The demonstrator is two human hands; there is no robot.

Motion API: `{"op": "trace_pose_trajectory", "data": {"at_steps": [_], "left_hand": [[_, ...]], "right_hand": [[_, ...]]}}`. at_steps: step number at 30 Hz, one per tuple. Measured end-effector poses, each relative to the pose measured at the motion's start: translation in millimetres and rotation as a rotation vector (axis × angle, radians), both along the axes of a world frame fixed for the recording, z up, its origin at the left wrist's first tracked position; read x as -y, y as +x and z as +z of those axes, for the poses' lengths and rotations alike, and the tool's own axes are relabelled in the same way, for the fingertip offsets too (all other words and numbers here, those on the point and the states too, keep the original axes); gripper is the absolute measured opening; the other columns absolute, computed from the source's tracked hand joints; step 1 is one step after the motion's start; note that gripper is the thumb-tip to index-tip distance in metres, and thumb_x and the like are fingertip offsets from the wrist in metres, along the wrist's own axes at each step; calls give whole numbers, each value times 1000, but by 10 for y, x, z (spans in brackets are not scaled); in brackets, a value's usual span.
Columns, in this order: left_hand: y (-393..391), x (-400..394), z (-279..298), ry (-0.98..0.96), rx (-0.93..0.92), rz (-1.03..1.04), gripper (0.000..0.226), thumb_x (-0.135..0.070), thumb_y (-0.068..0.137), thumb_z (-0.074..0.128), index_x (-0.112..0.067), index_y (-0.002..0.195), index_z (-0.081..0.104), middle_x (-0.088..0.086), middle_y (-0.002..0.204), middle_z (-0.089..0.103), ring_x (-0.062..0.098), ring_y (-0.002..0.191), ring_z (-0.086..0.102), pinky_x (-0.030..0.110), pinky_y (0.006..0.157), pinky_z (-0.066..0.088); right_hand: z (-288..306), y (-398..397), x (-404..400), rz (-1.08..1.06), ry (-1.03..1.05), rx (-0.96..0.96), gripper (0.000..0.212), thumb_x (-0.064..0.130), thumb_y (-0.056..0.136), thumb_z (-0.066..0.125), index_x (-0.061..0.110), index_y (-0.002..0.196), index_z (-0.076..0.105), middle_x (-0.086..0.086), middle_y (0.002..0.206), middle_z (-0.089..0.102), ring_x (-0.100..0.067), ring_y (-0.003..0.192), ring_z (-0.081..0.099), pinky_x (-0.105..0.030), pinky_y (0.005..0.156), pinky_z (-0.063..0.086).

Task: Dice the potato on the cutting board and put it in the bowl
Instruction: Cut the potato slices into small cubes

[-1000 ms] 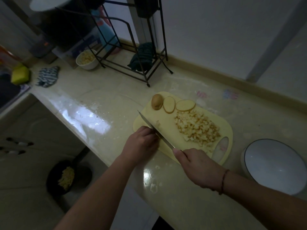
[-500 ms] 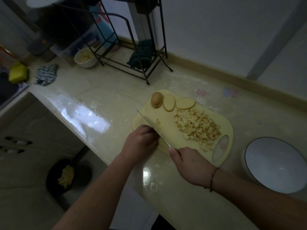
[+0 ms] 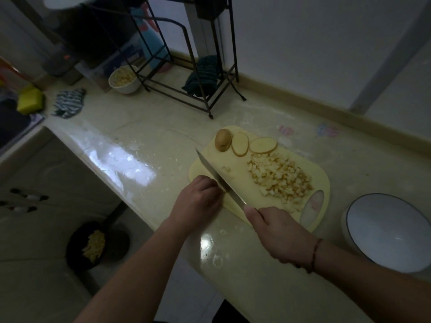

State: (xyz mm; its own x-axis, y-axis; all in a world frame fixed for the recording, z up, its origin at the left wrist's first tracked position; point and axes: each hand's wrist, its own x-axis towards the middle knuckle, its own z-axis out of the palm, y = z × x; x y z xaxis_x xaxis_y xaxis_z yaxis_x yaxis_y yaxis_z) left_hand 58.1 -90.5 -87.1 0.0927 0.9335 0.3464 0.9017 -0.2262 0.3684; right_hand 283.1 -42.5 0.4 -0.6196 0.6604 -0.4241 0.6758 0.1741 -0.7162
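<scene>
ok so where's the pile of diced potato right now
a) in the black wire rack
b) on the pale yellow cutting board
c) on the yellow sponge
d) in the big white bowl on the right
b: the pile of diced potato cubes lies on the pale yellow plastic cutting board, while the large white bowl with a dark rim beside it holds none.

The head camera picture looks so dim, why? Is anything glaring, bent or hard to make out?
Head view: dim overall, with darkened corners. White glare patches sit on the glossy counter. The wide lens bows the wall edge and counter. The diced potato, knife and both hands stay readable; what the left hand holds down is hidden beneath it.
</scene>
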Motion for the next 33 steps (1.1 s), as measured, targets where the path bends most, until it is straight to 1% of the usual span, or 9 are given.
{"op": "trace_pose_trajectory", "data": {"at_steps": [2,4,7,11,16,21,24,26,33], "left_hand": [[8,7,-6,-14,-5,8,17,-18,87,66,-6,93,76,9,95,69,27,90,62,37,66,56],[37,0,11,-10,4,14,20,-19,86,63,-6,94,77,9,95,70,28,89,63,36,65,56],[63,-10,37,12,38,20,18,-19,86,63,-7,90,76,8,90,70,29,84,64,35,62,56],[50,-21,36,16,36,8,17,-17,84,64,-7,88,77,8,91,71,28,83,66,33,62,56],[56,-26,43,17,60,25,19,-19,87,64,-7,88,78,8,91,72,27,84,67,32,65,55],[38,-28,39,31,45,11,19,-19,88,64,-6,88,78,7,92,71,23,88,64,32,69,54],[56,-46,27,69,43,26,18,-18,87,65,-5,82,76,7,88,70,20,87,60,33,66,53],[67,-37,24,68,47,33,16,-17,87,67,-4,83,76,7,88,69,22,86,63,34,64,55],[25,63,36,70,46,62,9,-11,86,72,-2,83,73,10,88,66,28,83,63,38,63,54]], "right_hand": [[-10,-8,21,29,32,6,57,46,101,28,12,58,42,-1,55,46,-10,52,46,-28,59,29],[-25,-5,24,35,41,16,57,47,101,28,12,58,42,-2,56,47,-15,58,47,-29,58,27],[-41,40,36,26,26,23,58,49,100,29,12,58,43,-2,55,48,-10,53,45,-22,51,30],[-51,87,78,25,20,35,58,50,99,29,11,58,42,0,53,46,-9,50,43,-19,51,31],[-111,-61,50,39,10,53,56,47,101,28,16,57,41,3,56,46,-5,53,43,-25,52,26],[-97,-24,-57,-2,-21,48,58,48,101,28,12,61,48,-1,55,51,-6,49,47,-27,55,34],[-76,58,-116,-71,-49,56,58,50,100,29,9,64,49,-4,55,51,-4,38,47,-15,39,34],[-69,54,-109,-69,-50,65,58,51,100,29,9,64,49,-7,56,52,0,35,46,-14,37,34],[8,13,3,-35,-64,11,58,50,100,30,9,62,46,-7,55,49,0,37,47,-14,42,40]]}}
